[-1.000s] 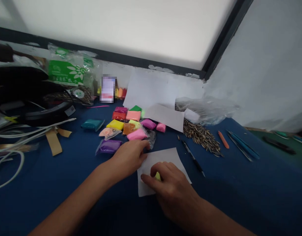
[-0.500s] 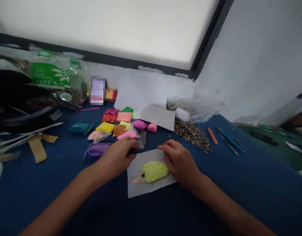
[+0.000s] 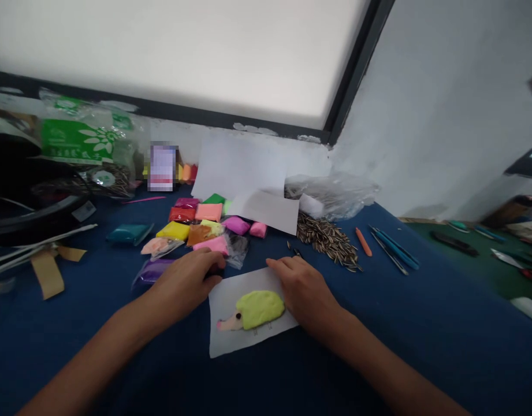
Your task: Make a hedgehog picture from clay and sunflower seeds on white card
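Note:
A small white sheet of paper (image 3: 224,343) lies on the blue table, tilted a little. On it is a hedgehog figure with a yellow-green clay body (image 3: 260,309), a pale pointed snout (image 3: 231,324), a dark round eye and a pink nose tip. Short leg lines are drawn below the body. My right hand (image 3: 307,288) is closed over the sheet's upper right edge and covers that corner. At the upper left corner is my left hand (image 3: 191,275), fingers bent and thumb apart, with nothing visible in it. A pink clay packet (image 3: 212,244) lies just beyond it.
Several bagged clay packets (image 3: 173,231) spread behind the hands. A heap of sunflower seeds (image 3: 328,240) lies right of a folded white sheet (image 3: 266,211). Farther right are an orange stick (image 3: 363,242) and blue tweezers (image 3: 395,248). A seed bag (image 3: 88,141) and cables (image 3: 40,240) occupy the left.
The whole view has shifted, so the scene sits slightly farther left and lower. My left hand has drawn slightly left beside the sheet; my right hand keeps its place on it.

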The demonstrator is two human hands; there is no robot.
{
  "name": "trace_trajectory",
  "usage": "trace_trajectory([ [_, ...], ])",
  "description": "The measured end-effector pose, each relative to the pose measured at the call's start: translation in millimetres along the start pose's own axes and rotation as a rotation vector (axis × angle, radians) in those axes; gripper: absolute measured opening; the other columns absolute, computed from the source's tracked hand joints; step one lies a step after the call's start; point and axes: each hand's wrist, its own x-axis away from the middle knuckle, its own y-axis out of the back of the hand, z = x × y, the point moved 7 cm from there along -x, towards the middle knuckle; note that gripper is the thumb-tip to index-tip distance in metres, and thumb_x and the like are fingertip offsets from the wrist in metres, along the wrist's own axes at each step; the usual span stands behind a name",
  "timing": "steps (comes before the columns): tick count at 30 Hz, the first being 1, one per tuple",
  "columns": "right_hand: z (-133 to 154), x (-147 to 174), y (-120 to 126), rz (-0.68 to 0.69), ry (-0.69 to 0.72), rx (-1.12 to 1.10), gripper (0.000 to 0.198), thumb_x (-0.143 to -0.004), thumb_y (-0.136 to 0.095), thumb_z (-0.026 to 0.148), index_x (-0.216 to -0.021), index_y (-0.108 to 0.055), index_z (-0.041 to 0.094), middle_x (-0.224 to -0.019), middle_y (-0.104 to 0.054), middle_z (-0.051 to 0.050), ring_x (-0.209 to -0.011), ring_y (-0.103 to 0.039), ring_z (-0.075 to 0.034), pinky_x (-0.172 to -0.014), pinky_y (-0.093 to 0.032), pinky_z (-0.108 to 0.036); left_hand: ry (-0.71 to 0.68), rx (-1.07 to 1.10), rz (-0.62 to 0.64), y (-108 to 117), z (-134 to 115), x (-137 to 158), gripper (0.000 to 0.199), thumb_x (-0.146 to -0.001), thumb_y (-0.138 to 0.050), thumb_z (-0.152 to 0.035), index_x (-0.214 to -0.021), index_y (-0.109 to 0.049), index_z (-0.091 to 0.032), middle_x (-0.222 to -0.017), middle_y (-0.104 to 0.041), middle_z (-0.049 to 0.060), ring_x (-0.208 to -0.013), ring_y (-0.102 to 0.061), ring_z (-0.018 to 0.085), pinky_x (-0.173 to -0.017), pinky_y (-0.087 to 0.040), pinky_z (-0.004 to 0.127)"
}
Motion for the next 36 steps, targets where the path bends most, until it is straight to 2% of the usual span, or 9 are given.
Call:
trace_trajectory([
  [6, -4, 0, 3, -0.035, -0.038, -0.157, 0.044, -0.086, -0.044, -0.001, -0.125, -0.060, 0.012, -0.110, -0.067, -0.011, -0.102, -0.061, -0.023, -0.089, -0.049, -0.035, -0.032, 0.013, -0.070, 2, 3, -1, 0.023, -0.077, -0.049, -0.026, -0.095, -0.062, -0.020, -0.096, -0.067, 0.007, -0.087, -0.062, 0.026, -0.072, -0.047, 0.036],
  [12, -5, 1, 7, -0.073, -0.033, -0.149, 0.039, -0.087, -0.045, 0.000, -0.119, -0.063, 0.013, -0.110, -0.065, -0.011, -0.102, -0.059, -0.023, -0.088, -0.048, -0.036, -0.015, -0.004, -0.064, 4, 2, 0, 0.021, -0.077, -0.049, -0.023, -0.092, -0.064, -0.021, -0.091, -0.070, 0.005, -0.083, -0.064, 0.024, -0.069, -0.047, 0.033],
  [15, -3, 1, 13, -0.128, -0.017, -0.131, 0.031, -0.086, -0.046, 0.001, -0.107, -0.065, 0.012, -0.109, -0.064, -0.011, -0.101, -0.058, -0.022, -0.088, -0.047, -0.035, -0.018, -0.010, -0.070, 6, -1, 1, 0.020, -0.080, -0.048, -0.022, -0.091, -0.064, -0.021, -0.089, -0.071, 0.005, -0.080, -0.065, 0.023, -0.067, -0.047, 0.033],
  [19, 0, 1, 20, -0.189, -0.011, -0.117, 0.021, -0.088, -0.046, 0.003, -0.090, -0.064, 0.014, -0.094, -0.064, -0.009, -0.090, -0.057, -0.020, -0.080, -0.046, -0.033, -0.048, -0.004, -0.096, 10, -5, 2, 0.021, -0.083, -0.048, -0.022, -0.092, -0.066, -0.022, -0.093, -0.073, 0.005, -0.085, -0.066, 0.024, -0.071, -0.048, 0.033],
  [23, 2, 2, 20, -0.177, -0.011, -0.109, 0.020, -0.090, -0.047, 0.007, -0.095, -0.064, 0.015, -0.091, -0.066, -0.007, -0.088, -0.060, -0.020, -0.078, -0.045, -0.031, -0.065, 0.010, -0.131, 17, -9, 3, 0.024, -0.085, -0.045, -0.022, -0.091, -0.068, -0.022, -0.096, -0.074, 0.005, -0.087, -0.066, 0.025, -0.074, -0.048, 0.034],
  [29, 2, 3, 15, -0.059, -0.073, -0.108, 0.018, -0.093, -0.048, 0.013, -0.098, -0.064, 0.018, -0.086, -0.070, -0.005, -0.078, -0.065, -0.019, -0.068, -0.043, -0.028, -0.070, 0.045, -0.135, 19, -15, 4, 0.023, -0.084, -0.046, -0.022, -0.089, -0.068, -0.022, -0.089, -0.073, 0.003, -0.080, -0.066, 0.023, -0.069, -0.048, 0.031],
  [32, 7, 4, 17, -0.091, -0.038, -0.137, 0.016, -0.093, -0.049, 0.014, -0.096, -0.065, 0.017, -0.087, -0.069, -0.005, -0.081, -0.064, -0.018, -0.070, -0.043, -0.028, -0.102, 0.055, -0.114, 14, -19, 4, 0.022, -0.084, -0.047, -0.023, -0.090, -0.068, -0.022, -0.086, -0.073, 0.003, -0.077, -0.066, 0.022, -0.066, -0.047, 0.030],
  [36, 17, 6, 20, -0.155, 0.057, -0.136, 0.016, -0.093, -0.049, 0.014, -0.087, -0.064, 0.016, -0.085, -0.066, -0.005, -0.079, -0.059, -0.017, -0.070, -0.042, -0.028, -0.116, 0.059, -0.116, 12, -21, 3, 0.023, -0.085, -0.044, -0.021, -0.090, -0.067, -0.022, -0.089, -0.073, 0.004, -0.082, -0.066, 0.022, -0.070, -0.047, 0.031],
])
